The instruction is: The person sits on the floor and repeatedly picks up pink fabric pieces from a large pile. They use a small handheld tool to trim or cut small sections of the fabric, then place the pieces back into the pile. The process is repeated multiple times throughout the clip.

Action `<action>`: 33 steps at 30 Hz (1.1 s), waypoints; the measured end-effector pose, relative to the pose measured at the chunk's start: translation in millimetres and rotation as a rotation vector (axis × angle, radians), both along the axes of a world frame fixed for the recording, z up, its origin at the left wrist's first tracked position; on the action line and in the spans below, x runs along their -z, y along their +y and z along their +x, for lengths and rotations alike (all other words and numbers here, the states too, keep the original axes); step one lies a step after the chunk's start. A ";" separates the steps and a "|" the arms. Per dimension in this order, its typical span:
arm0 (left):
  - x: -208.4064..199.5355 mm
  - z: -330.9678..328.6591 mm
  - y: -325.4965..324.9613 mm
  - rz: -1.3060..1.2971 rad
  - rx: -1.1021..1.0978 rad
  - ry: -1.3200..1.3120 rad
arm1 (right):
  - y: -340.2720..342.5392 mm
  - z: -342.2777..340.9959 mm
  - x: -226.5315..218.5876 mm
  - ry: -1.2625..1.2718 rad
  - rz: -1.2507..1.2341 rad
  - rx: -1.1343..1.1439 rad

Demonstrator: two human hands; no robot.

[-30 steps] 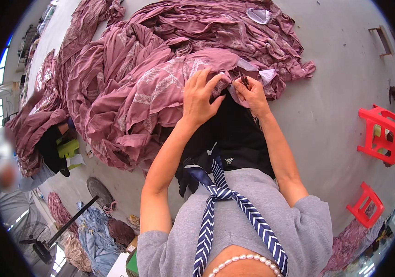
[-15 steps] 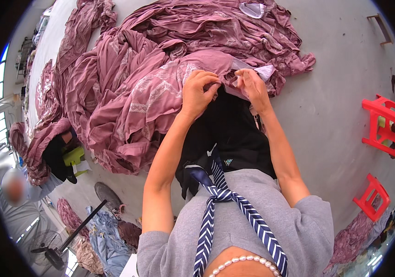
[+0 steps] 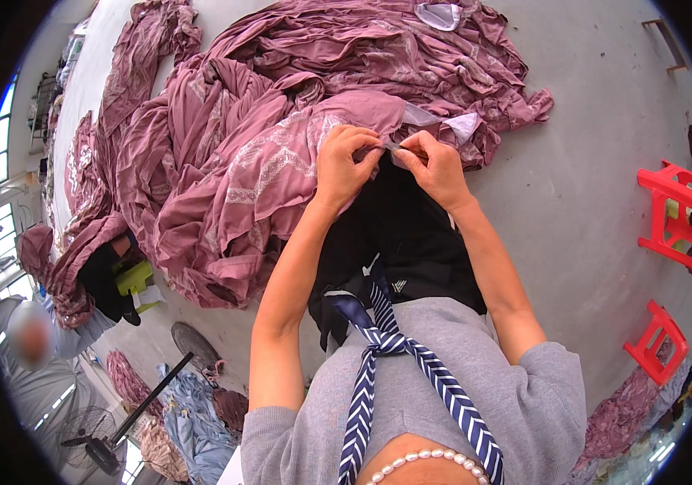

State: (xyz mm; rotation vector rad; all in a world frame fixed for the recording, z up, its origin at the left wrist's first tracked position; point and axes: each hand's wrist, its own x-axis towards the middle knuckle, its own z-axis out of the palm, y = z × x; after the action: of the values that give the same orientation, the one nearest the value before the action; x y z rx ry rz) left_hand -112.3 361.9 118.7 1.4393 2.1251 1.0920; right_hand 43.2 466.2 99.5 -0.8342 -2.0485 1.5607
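1. Grip, head view: left hand (image 3: pixel 342 167), thumb and forefinger pinched together on the cloth edge; right hand (image 3: pixel 439 171), pinched likewise just beside it. A small dark spot shows at the right fingertips; too small to identify.
2. Pink cloth (image 3: pixel 233 174), dusty shade, pale lace-like pattern: one large heap, lying ahead and to the left of the person on the grey floor (image 3: pixel 588 210), its near edge brought up between both hands above the black-clothed lap (image 3: pixel 410 218).
3. Handling, as judged: soft, limp, thin, not readily broken; light at the edge, heavy and dragging as a heap; lace parts perhaps prone to snags. Best hold: a fingertip pinch at the edge, a hand on either side of the worked spot, with slack left towards the heap.
4. White pieces, two: one (image 3: pixel 464 126) near the right hand, one (image 3: pixel 440 15) at the heap's far side.
5. Containers: none can be made out for certain. Green article (image 3: pixel 134 279), left: kind and contents unclear.
6. Red stools, two, right side: upper (image 3: pixel 655 212), lower (image 3: pixel 649 338).
7. Lower left: fan (image 3: pixel 103 454), blue cloth (image 3: pixel 192 420).
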 end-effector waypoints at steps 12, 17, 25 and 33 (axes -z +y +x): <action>-4.2 -0.6 2.6 -0.070 -0.016 -0.038 | 38.4 7.0 18.0 -0.119 0.438 0.136; -7.7 1.7 26.7 -0.345 -0.088 0.068 | 46.0 -9.5 45.5 -0.105 0.527 0.079; 13.4 -2.9 32.8 -0.281 -0.008 0.305 | 37.5 -19.6 44.7 0.040 0.474 -0.023; 14.4 -6.1 40.6 0.034 0.039 0.492 | 43.4 -27.0 45.7 0.075 0.018 -0.012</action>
State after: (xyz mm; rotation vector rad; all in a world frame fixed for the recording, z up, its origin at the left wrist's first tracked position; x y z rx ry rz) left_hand -118.4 402.5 104.3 1.9142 2.3890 0.8216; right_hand 16.1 509.6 53.8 -0.7470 -2.0145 1.5543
